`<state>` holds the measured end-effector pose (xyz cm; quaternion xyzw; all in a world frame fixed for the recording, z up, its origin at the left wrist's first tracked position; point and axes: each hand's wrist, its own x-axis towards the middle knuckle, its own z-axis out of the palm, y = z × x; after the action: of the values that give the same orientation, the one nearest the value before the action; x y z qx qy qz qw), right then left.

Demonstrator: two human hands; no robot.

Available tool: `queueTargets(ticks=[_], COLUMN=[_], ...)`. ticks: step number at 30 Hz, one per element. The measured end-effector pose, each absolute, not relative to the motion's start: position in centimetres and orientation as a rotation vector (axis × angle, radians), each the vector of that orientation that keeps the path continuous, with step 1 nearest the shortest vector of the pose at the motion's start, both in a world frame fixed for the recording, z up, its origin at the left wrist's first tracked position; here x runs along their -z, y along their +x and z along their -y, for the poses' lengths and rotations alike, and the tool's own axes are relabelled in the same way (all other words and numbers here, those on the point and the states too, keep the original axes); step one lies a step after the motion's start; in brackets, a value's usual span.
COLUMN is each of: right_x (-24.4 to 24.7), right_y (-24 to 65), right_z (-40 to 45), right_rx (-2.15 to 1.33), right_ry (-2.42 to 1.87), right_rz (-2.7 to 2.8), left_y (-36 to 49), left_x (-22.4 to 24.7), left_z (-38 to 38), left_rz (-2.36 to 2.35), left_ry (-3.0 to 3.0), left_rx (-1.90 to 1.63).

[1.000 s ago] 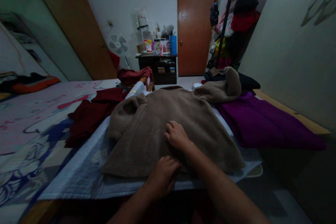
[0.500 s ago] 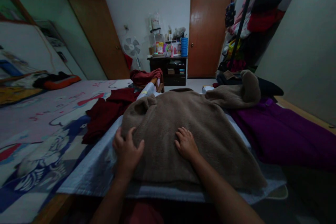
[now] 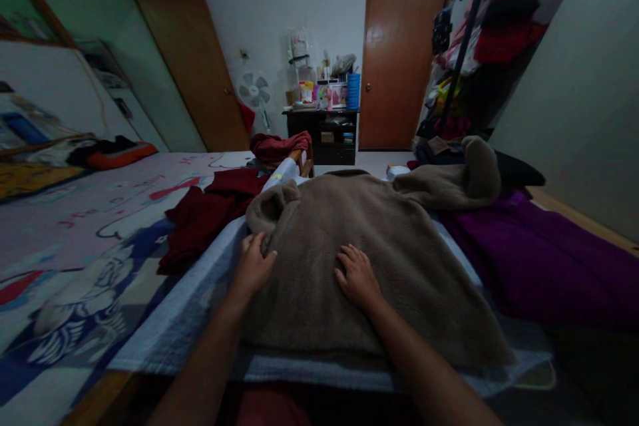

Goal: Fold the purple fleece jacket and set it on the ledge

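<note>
A brown fleecy garment [image 3: 319, 279] lies spread over a light blue cloth [image 3: 164, 333] on a table. Its right sleeve stretches out with the end bent up, while the left one is bunched near the upper left edge. At that left edge, just below the bunched sleeve, my left hand [image 3: 254, 263] has its fingers curled onto the fabric, the thumb apart and the fingertips partly hidden. My right hand [image 3: 357, 273] rests flat on the middle of the garment, fingers spread a little.
Dark red clothing [image 3: 200, 219] lies on a patterned bed [image 3: 130, 203] at the left. Purple fabric [image 3: 544, 259] is at the right. Behind stand a fan [image 3: 254, 90], a dark cabinet [image 3: 299, 123] and a wooden door [image 3: 399, 66].
My left hand has moved a little right and up, and its fingers have drawn together on the garment's left edge, which has shifted inward. My right hand stays on the fabric.
</note>
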<state>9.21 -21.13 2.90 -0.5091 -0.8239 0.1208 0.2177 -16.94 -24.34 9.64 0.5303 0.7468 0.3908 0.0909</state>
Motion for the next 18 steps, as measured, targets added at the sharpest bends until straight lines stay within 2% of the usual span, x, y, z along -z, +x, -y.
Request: queueTargets(ticks=[4,12,18], right_x=[-2.9,-3.0,-3.1], right_y=[9.3,9.3,9.3], right_z=[21.1,21.3,21.3], right_rx=[-0.353,-0.330,-0.341], right_ry=[-1.401,-1.384,-1.387], right_rz=[2.282,2.267,2.273], left_y=[-15.0,-15.4,-20.1], left_x=[-11.7,-19.2,-22.5], left_z=[24.0,21.4,18.3], left_rz=[-2.199,-2.227,-2.330], left_ry=[1.940,2.413,2.703], left_rx=[-1.189,-1.350,-1.110])
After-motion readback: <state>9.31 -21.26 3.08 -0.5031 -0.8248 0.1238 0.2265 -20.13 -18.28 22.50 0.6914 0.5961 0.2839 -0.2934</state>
